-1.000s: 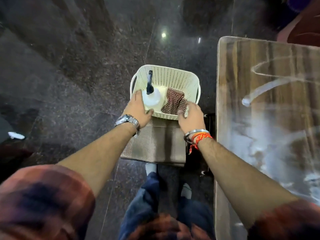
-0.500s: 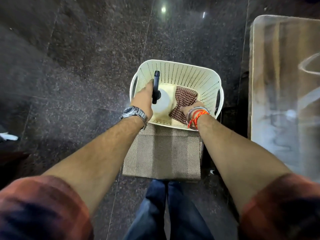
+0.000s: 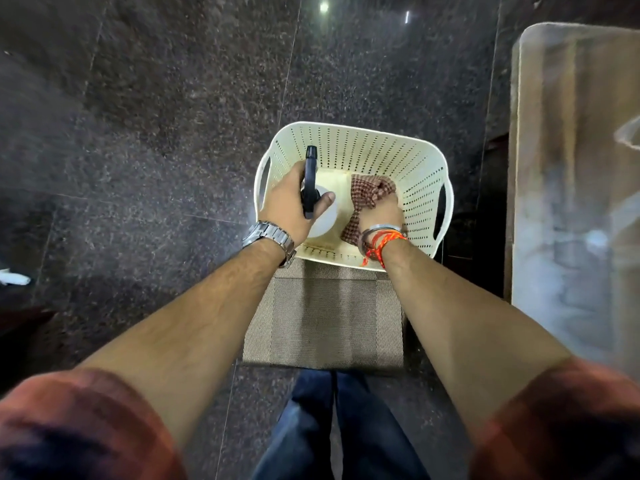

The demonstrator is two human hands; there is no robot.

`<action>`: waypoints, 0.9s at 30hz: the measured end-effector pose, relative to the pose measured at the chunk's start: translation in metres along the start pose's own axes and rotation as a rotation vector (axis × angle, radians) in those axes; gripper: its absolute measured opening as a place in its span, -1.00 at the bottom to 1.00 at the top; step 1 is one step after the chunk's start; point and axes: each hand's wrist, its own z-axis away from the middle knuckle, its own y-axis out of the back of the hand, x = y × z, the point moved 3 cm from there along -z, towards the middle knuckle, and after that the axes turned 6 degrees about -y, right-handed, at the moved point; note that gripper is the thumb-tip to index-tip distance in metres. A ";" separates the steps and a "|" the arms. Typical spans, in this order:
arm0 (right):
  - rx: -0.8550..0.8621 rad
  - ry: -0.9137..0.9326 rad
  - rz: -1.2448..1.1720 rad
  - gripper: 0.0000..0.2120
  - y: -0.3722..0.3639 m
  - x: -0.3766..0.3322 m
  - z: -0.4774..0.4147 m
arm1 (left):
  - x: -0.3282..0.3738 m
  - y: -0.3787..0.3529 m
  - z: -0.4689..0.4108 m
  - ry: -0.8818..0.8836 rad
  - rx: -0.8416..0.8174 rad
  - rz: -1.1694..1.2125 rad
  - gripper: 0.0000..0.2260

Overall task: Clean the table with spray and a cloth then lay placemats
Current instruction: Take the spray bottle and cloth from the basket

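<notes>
Obs., head view, left to right. A small white object (image 3: 14, 277) is lying on the dark speckled floor (image 3: 156, 116) at the far left edge; what it is cannot be told.

Left hand (image 3: 289, 206), with a metal watch (image 3: 268, 239) at the wrist, is reaching into the cream perforated basket (image 3: 363, 147). Its fingers are wrapping round the neck of the spray bottle (image 3: 320, 216), thumb lying across the white body, black nozzle pointing away from the person.

The basket is sitting on the far end of a stack of grey-brown woven placemats (image 3: 323, 323), which is lying on the floor just ahead of the person's legs in blue trousers.

Right hand (image 3: 379, 216), with a metal bangle and orange threads (image 3: 381, 242) at the wrist, is also inside the basket, fingers closing on the brown checked cloth (image 3: 367, 192) beside the bottle. The fingertips are hidden by the fabric.

The tabletop (image 3: 571, 168) is standing at the far right, well apart from the basket, with blurred pale streaks showing on its wood-grain surface.
</notes>
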 end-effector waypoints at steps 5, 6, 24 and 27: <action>0.010 -0.087 -0.505 -0.73 0.035 -0.016 0.022 | 0.025 0.011 0.011 -0.060 0.111 0.059 -0.75; -0.022 -0.129 -0.649 -0.70 0.043 -0.019 0.028 | 0.031 0.014 0.014 -0.059 0.143 0.070 -0.73; 0.230 -0.021 -1.123 -0.86 0.284 0.060 0.116 | 0.242 -0.047 0.073 -0.021 -0.100 0.350 -0.52; 0.371 -0.047 -1.171 -0.89 0.335 0.101 0.114 | 0.280 -0.078 0.095 -0.007 -0.074 0.305 -0.46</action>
